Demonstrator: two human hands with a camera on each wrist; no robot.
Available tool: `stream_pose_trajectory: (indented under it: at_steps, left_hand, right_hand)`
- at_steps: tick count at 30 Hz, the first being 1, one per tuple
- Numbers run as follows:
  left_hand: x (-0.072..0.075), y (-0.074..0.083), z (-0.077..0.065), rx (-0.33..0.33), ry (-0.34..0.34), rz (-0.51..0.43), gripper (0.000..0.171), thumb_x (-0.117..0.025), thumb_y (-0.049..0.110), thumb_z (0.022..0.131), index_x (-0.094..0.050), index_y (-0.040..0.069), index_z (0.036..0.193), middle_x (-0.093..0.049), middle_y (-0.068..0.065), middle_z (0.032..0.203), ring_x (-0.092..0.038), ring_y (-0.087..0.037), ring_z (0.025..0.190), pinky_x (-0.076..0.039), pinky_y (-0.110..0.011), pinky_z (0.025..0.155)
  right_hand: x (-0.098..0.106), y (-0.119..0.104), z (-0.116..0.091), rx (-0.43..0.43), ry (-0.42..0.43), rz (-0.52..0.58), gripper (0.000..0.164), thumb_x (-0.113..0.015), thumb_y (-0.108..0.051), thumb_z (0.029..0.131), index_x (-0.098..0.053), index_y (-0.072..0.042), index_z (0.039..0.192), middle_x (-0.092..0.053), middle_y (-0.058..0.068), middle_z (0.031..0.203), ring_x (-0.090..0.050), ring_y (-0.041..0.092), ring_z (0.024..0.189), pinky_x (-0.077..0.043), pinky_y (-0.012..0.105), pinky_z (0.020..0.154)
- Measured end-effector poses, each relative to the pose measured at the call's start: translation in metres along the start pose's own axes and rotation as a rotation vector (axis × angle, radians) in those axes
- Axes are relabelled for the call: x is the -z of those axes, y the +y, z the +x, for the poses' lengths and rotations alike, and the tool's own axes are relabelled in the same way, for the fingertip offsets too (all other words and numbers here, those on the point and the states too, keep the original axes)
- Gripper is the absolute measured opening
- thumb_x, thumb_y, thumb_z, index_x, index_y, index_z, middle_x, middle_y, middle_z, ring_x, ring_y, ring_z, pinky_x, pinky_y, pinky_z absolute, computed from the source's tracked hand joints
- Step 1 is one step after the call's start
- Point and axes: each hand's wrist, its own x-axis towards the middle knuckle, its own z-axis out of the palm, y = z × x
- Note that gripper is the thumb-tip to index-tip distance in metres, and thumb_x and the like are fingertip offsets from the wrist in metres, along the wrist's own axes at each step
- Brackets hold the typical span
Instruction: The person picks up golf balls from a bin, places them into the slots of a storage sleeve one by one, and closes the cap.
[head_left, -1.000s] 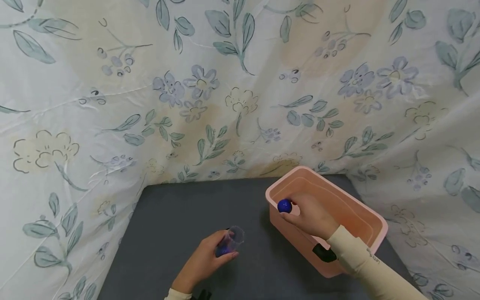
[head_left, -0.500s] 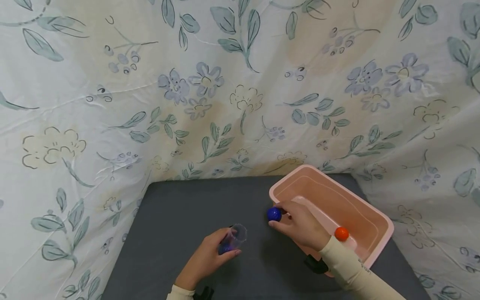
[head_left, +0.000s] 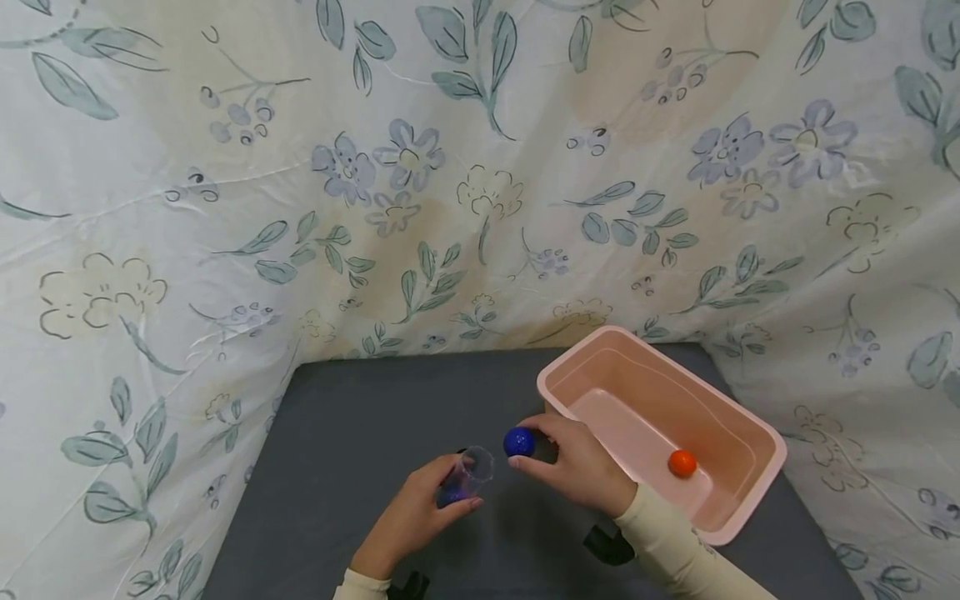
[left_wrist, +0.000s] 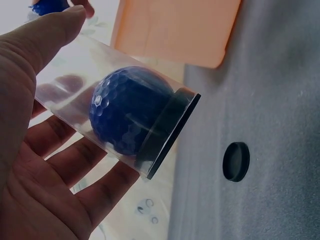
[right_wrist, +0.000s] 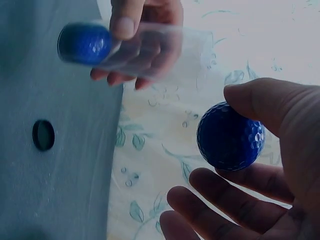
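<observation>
On the dark grey tabletop [head_left: 360, 417], the left hand [head_left: 408, 521] has its grip round a clear tube [head_left: 463, 477], tilted toward one o'clock, with something blue at its lower end. Just beside the tube's open mouth, at two o'clock, the right hand [head_left: 577, 465] pinches a blue ball [head_left: 519, 442]. At three o'clock from it sits a pink bin [head_left: 761, 433] with an orange ball [head_left: 682, 463] inside. A flowered cloth [head_left: 420, 183] hangs behind.

Two bare hands, no gloves, no rings seen. Right hand [head_left: 573, 467] w/ long cream sleeve [head_left: 675, 546], close-fitting knit, cuff ending at wrist; small dark lettering along forearm, too small to read. Black wrist-worn unit [head_left: 609, 543] under right cuff. Left hand [head_left: 412, 521] w/ same cream cuff [head_left: 360, 587] at btm edge of view, black unit [head_left: 408, 586] beside it.
</observation>
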Motion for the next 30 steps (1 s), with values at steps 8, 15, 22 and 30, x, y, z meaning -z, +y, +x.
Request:
stream_pose_trajectory:
  at_steps: [8,15,22,30]
  left_hand:
    - [-0.001,0.000,0.002,-0.018,-0.017,-0.015,0.046,-0.070,0.049,0.097,-0.061,0.022,0.133,-0.067,0.008,0.115,-0.061,-0.001,0.093,-0.057,-0.027,0.080]
    - [-0.003,0.001,0.003,-0.031,-0.017,-0.026,0.044,-0.071,0.048,0.096,-0.061,0.022,0.131,-0.067,0.009,0.116,-0.061,0.000,0.093,-0.058,-0.027,0.081]
    - [-0.004,0.003,0.001,-0.023,-0.030,-0.029,0.047,-0.070,0.050,0.097,-0.059,0.028,0.137,-0.067,0.011,0.125,-0.066,-0.004,0.108,-0.060,-0.032,0.090]
    - [-0.002,0.007,0.000,-0.014,-0.041,-0.036,0.051,-0.071,0.047,0.097,-0.058,0.026,0.141,-0.067,0.008,0.130,-0.066,-0.008,0.112,-0.060,-0.035,0.093]
  right_hand:
    - [-0.010,-0.007,-0.002,0.025,0.016,-0.015,0.043,-0.079,-0.051,0.090,-0.072,-0.021,0.119,-0.073,-0.011,0.106,-0.065,0.005,0.088,-0.056,0.026,0.076]
    - [-0.017,-0.014,-0.003,0.025,-0.027,0.119,0.041,-0.079,-0.048,0.091,-0.071,-0.022,0.122,-0.072,-0.011,0.108,-0.068,0.003,0.092,-0.059,0.027,0.078]
    - [-0.027,-0.019,-0.002,0.041,-0.076,0.187,0.042,-0.077,-0.048,0.092,-0.071,-0.023,0.125,-0.072,-0.010,0.113,-0.068,0.006,0.096,-0.059,0.027,0.077]
    - [-0.034,-0.017,-0.005,0.017,-0.118,0.208,0.050,-0.073,-0.051,0.095,-0.068,-0.020,0.134,-0.072,-0.007,0.119,-0.070,0.010,0.100,-0.060,0.028,0.079]
